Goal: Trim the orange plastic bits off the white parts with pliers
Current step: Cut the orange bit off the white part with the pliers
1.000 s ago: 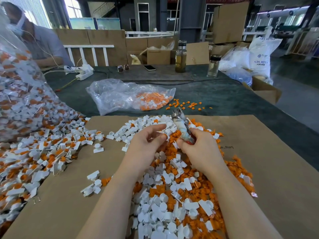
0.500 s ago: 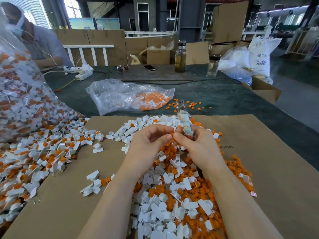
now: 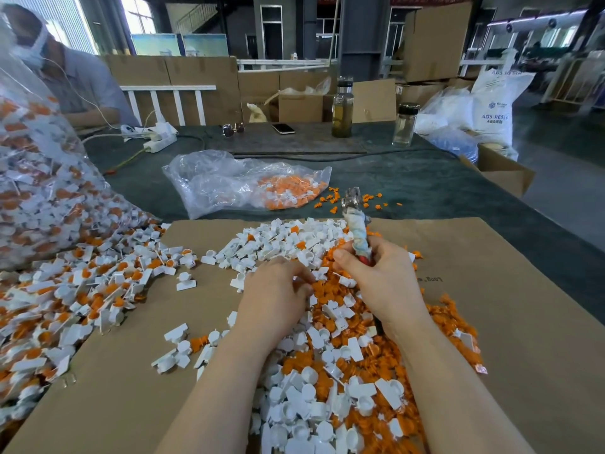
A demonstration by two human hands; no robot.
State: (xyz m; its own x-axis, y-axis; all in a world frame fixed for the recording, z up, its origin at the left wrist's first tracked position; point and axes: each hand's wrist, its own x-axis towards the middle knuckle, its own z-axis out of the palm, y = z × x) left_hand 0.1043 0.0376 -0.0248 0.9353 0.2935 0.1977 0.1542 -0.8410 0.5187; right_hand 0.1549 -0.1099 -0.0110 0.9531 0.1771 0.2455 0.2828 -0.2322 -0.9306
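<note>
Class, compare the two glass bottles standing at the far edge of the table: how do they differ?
The left bottle is taller and holds yellowish-brown liquid; the right bottle is shorter and its contents look nearly clear. The left bottle stands nearer the phone, the right nearer the white sacks. Both are upright, capped glass.

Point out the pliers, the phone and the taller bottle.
pliers [image 3: 358, 231], head view, on the wrapped handle above the right hand.
phone [image 3: 283, 128], head view, on its screen.
taller bottle [image 3: 342, 113], head view, on its glass body.
</note>
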